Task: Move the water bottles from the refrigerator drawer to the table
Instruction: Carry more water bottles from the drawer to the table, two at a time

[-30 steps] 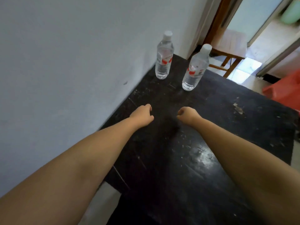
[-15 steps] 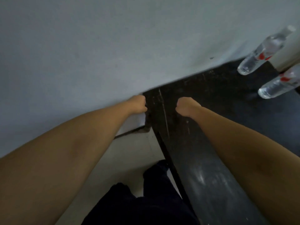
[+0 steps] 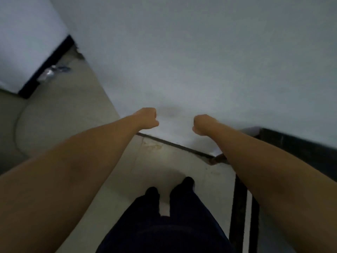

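My left hand [image 3: 148, 118] and my right hand [image 3: 201, 124] are both held out in front of me as closed fists with nothing in them, against the white wall. Only the left end of the black table [image 3: 291, 143] shows, at the right edge, with its dark leg [image 3: 237, 207] going down below my right forearm. No water bottle stands in view. A white appliance [image 3: 23, 42] with a dark base fills the top left corner; whether it is the refrigerator I cannot tell.
The white wall [image 3: 200, 61] is straight ahead and meets the pale floor [image 3: 63, 115] along a dark skirting line. Some small blurred litter [image 3: 54, 71] lies beside the appliance's base. My dark trousers and shoes [image 3: 169, 207] are at the bottom centre.
The view has swung left, away from the table. The two bottles on the table have left the frame, and the white appliance has come in at the top left. Both fists stay closed.
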`<state>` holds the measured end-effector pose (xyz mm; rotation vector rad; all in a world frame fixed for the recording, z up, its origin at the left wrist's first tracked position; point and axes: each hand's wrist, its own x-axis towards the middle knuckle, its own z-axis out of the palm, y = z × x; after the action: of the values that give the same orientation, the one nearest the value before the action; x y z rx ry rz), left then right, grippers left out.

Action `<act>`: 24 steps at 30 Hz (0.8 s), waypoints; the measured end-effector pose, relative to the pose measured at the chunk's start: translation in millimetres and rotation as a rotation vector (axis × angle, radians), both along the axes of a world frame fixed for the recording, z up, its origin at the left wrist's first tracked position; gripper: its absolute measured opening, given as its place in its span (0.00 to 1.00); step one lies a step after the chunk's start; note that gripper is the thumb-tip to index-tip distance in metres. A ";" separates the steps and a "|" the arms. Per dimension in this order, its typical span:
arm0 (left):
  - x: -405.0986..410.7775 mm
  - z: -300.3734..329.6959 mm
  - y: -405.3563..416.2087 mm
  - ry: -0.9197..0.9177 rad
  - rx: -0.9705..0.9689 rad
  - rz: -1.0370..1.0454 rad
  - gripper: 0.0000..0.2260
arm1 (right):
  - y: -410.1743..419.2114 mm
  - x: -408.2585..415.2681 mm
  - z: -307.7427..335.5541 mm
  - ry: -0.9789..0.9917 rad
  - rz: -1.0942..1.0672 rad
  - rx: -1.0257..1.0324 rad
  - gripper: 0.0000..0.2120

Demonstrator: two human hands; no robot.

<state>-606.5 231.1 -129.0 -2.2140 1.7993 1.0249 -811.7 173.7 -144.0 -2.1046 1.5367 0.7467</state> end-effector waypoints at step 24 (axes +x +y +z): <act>24.0 -9.7 450.3 -0.013 0.074 1.655 0.16 | 299.9 296.6 -5.5 -0.028 1.570 0.005 0.14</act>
<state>-582.5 681.4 -138.7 -3.3195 -0.5266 1.0147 -515.1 473.6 -149.4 -2.9818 -0.4734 1.0676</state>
